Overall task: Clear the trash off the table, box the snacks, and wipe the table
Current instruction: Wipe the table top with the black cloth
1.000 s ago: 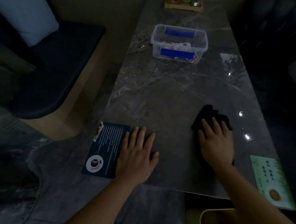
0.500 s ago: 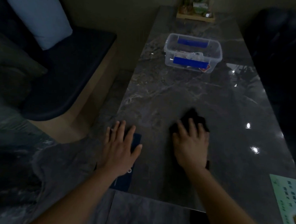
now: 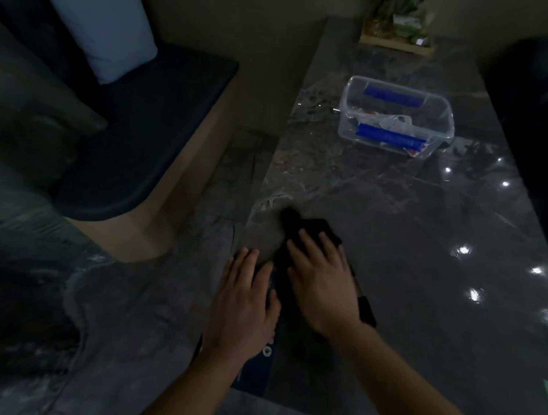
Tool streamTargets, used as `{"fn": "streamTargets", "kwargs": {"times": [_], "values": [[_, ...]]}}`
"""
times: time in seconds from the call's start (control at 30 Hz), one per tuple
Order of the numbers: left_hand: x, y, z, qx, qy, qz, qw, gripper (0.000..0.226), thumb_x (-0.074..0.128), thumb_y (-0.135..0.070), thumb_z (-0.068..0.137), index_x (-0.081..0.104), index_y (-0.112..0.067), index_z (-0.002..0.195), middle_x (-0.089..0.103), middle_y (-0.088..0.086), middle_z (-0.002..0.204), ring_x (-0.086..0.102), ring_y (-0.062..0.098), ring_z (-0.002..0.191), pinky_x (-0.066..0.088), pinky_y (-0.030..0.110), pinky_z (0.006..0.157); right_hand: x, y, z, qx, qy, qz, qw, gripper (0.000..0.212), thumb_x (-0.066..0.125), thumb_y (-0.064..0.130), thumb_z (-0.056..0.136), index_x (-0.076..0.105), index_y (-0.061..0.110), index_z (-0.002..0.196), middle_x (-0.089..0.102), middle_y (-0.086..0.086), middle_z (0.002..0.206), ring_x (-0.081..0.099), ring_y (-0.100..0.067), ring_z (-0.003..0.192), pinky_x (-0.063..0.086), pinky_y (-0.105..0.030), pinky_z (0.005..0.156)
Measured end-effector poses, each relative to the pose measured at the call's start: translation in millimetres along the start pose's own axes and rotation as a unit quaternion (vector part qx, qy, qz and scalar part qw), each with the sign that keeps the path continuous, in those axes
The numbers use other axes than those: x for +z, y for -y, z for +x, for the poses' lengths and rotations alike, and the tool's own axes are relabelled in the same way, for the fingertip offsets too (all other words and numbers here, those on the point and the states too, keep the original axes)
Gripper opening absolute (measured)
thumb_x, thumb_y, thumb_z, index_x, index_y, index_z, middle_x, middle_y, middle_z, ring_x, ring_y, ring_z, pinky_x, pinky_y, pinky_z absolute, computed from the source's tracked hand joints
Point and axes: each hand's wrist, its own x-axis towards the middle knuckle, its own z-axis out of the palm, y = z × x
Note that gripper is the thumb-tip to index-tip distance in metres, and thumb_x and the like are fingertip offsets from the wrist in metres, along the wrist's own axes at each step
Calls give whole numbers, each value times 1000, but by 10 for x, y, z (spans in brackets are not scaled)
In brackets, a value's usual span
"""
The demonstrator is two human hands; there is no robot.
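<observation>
1. Upper left of frame: pale pillow (image 3: pixel 101 23) on a dark bench seat (image 3: pixel 137 130), beside the table.
2. Lower centre: left hand (image 3: pixel 244 304) lies flat, fingers spread, palm down at the table's left edge. It rests on a dark blue card (image 3: pixel 258 365), mostly hidden under hand & arm.
3. Just right of it, nearly touching: right hand (image 3: pixel 321 286), flat w/ fingers apart, pressing a black cloth (image 3: pixel 296 232) onto the table (image 3: pixel 422 262). Cloth sticks out past fingertips & by the wrist.
4. Upper centre-right: clear plastic box (image 3: pixel 395 117), no lid, well apart from hands. Inside: blue packets & a crumpled wrapper.
5. Top right, far end of table: wooden tray (image 3: pixel 397 44) w/ a plant; details too dim.
6. Right side: glossy tabletop shows bright light spots.
</observation>
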Motion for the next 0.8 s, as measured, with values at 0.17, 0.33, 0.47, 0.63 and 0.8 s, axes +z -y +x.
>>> {"fn": "streamTargets", "kwargs": {"times": [0.17, 0.33, 0.47, 0.63, 0.8], "values": [[43, 41, 28, -6, -4, 6, 1000, 50, 37, -33, 95, 52, -12, 138, 40, 12, 154, 26, 28, 147, 36, 50, 114, -56, -616, -15, 28, -11, -33, 999, 55, 28, 52, 104, 37, 29, 153, 30, -1, 164, 20, -29, 152, 13, -48, 125], [51, 36, 40, 1, -2, 20, 1000, 52, 30, -35, 96, 52, -10, 136, 42, 15, 152, 29, 30, 146, 35, 49, 115, -292, -782, 731, 246, -29, 30, 968, 55, 32, 44, 105, 33, 24, 155, 26, -6, 165, 15, -35, 152, 14, -53, 123], [27, 20, 36, 3, 4, 26, 1000, 52, 33, -35, 95, 52, -9, 135, 41, 17, 152, 30, 32, 146, 34, 49, 116, 76, -52, 164, 25, -20, -4, 999, 52, 21, 49, 105, 35, 32, 153, 31, 0, 163, 19, -30, 153, 15, -52, 123], [24, 30, 33, 7, 8, 37, 999, 50, 33, -33, 96, 53, -9, 135, 42, 17, 151, 31, 32, 145, 36, 49, 114, -117, -412, 550, 5, -1, -11, 1000, 51, 27, 48, 104, 35, 33, 153, 29, 1, 164, 18, -27, 153, 14, -48, 125], [14, 6, 53, 5, -2, 46, 999, 48, 36, -33, 97, 56, -8, 133, 45, 17, 149, 35, 33, 143, 38, 48, 113, -187, -344, 1042, 151, -32, 43, 987, 53, 28, 44, 105, 31, 30, 155, 24, -2, 166, 14, -32, 153, 10, -53, 124]]}}
